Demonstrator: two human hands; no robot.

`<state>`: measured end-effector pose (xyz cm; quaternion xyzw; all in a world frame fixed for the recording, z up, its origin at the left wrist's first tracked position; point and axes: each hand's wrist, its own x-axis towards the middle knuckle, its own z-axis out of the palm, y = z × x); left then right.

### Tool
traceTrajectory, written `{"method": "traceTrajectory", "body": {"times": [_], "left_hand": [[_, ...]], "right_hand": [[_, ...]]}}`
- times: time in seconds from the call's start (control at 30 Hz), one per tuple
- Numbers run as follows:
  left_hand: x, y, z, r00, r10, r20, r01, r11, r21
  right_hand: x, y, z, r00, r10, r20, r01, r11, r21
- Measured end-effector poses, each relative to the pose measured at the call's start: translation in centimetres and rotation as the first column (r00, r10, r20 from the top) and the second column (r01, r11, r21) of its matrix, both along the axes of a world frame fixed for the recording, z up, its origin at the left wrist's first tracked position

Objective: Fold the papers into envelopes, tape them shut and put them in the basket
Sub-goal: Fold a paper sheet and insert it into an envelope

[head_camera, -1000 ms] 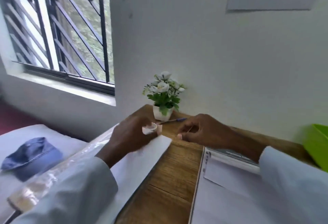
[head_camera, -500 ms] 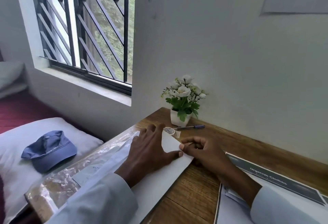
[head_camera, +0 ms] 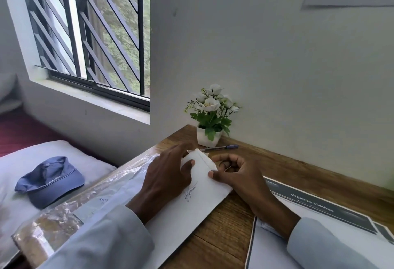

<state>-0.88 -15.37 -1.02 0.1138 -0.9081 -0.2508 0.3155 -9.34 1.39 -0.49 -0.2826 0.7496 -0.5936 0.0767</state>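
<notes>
Both hands are working on one folded paper (head_camera: pixel 198 200) lying on the desk (head_camera: pixel 283 168), the left hand (head_camera: pixel 168 175) pressing it with flat fingers and the right hand (head_camera: pixel 236 175) pinching its edge, so taping and the unseen basket are remaining.

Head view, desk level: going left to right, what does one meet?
Blue cap → plastic-wrapped packet → left hand → white envelope → right hand → printed "Organize Clothes" sheet.

Bare wooden desk (head_camera: pixel 298 175) right of the hands. Far corner blocked: flower pot (head_camera: pixel 207 137) against wall, pen (head_camera: pixel 221 147) lying just beside it.
</notes>
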Motion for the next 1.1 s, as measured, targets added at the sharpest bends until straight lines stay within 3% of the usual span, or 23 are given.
{"method": "traceTrajectory", "body": {"times": [0.17,0.37,0.6,0.8,0.93,1.1], "left_hand": [[0.3,0.0,0.5,0.996,-0.036,-0.087,0.037,0.999,0.014],[0.8,0.3,2.7,0.967,-0.131,-0.219,0.119,0.99,-0.07],[-0.5,2.0,7.4,0.941,-0.271,-0.205,0.233,0.953,-0.192],[-3.2,5.7,9.2,0.904,-0.375,-0.206,0.317,0.91,-0.266],[-3.7,8.0,7.9,0.881,-0.438,-0.178,0.307,0.816,-0.489],[-5.1,10.7,4.0,0.918,-0.39,0.067,0.355,0.737,-0.575]], "right_hand": [[-0.1,0.2,0.9,0.998,-0.003,0.064,0.003,1.0,-0.006],[0.1,1.3,3.6,0.999,0.039,-0.004,-0.039,0.999,-0.021],[0.6,3.8,7.2,0.993,0.089,0.074,-0.082,0.993,-0.085],[0.5,7.9,7.7,0.992,-0.07,0.107,0.085,0.986,-0.146],[-0.2,11.9,8.2,0.972,-0.159,0.172,0.206,0.927,-0.313],[-0.8,17.0,7.1,0.943,-0.175,0.283,0.281,0.874,-0.395]]}}
